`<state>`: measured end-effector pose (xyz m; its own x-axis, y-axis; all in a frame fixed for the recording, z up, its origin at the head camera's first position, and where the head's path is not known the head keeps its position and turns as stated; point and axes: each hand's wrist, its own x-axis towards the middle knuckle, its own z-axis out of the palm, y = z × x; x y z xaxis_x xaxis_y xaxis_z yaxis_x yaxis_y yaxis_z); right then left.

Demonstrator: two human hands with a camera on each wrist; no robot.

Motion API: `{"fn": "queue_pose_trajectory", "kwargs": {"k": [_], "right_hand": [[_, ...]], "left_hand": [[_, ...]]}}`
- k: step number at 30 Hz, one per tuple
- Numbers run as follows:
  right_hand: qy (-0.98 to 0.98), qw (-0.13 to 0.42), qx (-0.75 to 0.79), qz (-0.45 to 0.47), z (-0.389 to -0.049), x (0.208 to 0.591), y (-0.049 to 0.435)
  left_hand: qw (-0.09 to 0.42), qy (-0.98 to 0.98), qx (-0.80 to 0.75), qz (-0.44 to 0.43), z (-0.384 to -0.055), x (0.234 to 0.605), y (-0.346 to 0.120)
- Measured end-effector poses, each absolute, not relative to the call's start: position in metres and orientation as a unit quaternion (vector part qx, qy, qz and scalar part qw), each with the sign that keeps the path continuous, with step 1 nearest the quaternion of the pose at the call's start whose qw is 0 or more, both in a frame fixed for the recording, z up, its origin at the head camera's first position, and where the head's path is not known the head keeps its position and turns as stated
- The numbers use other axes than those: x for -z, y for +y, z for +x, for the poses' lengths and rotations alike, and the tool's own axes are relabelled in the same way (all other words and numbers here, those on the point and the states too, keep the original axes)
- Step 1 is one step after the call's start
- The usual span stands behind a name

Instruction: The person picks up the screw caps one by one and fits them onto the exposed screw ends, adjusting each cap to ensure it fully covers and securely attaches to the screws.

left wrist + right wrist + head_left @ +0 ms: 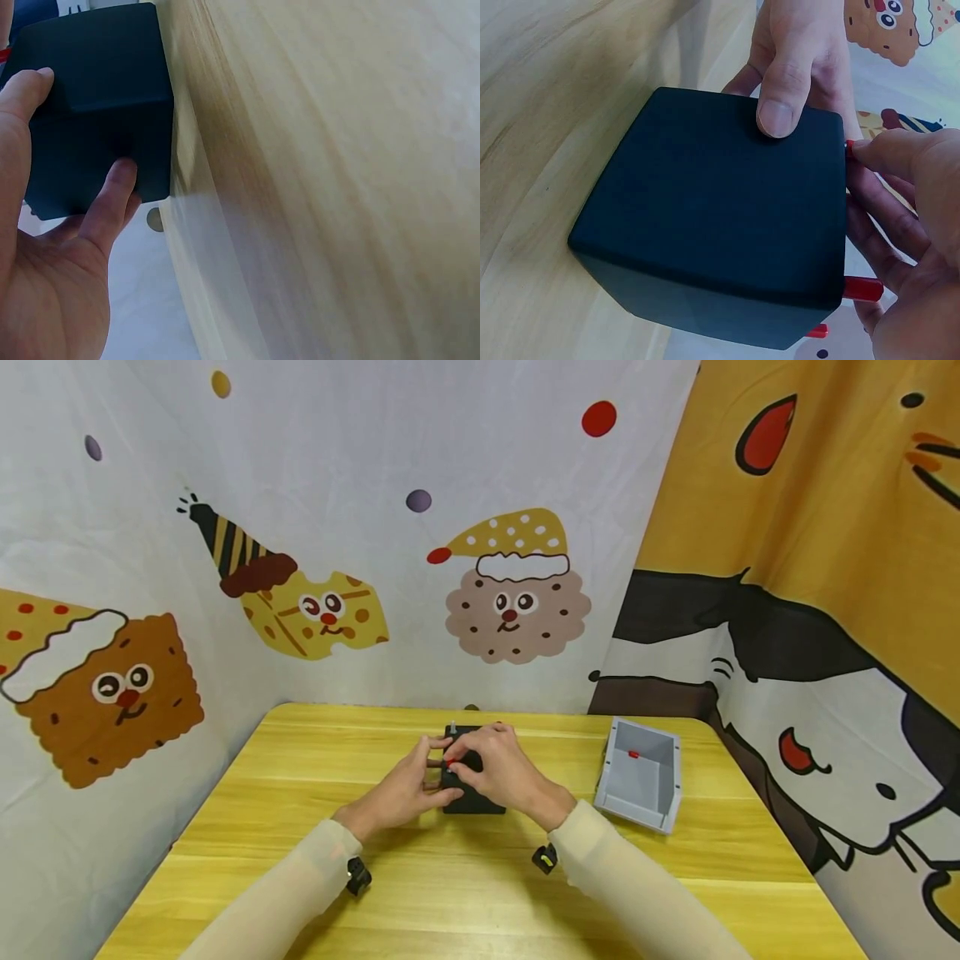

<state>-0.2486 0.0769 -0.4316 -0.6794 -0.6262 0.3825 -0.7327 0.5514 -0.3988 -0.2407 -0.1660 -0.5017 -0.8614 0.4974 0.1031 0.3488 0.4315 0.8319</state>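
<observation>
A black box (475, 802) with rounded edges stands on the table between both hands. My left hand (408, 787) grips its left side, with the thumb on the near face and the other fingers around the side and back. At the top left of the box, my right hand (501, 770) pinches a small red piece (850, 148) between thumb and fingers, which partly hide it. A red peg (863, 289) and another red end (819, 331) stick out of the box's top. A small silvery stub (453, 727) shows at the box's far left corner.
To the right on the wooden table (315, 827) sits a grey open bin (611, 764), holding a small red piece (633, 754). A patterned cloth (360, 460) hangs behind the table's far edge and along its sides.
</observation>
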Motion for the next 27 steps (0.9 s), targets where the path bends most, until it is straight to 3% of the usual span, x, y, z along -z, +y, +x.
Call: {"fn": "queue_pose_trajectory", "kwargs": {"k": [27], "right_hand": [[-0.880, 0.099, -0.258, 0.386, -0.2399, 0.4293, 0.0810]], "left_hand": [[0.076, 0.839, -0.474, 0.257, -0.2421, 0.5034, -0.1654]]}}
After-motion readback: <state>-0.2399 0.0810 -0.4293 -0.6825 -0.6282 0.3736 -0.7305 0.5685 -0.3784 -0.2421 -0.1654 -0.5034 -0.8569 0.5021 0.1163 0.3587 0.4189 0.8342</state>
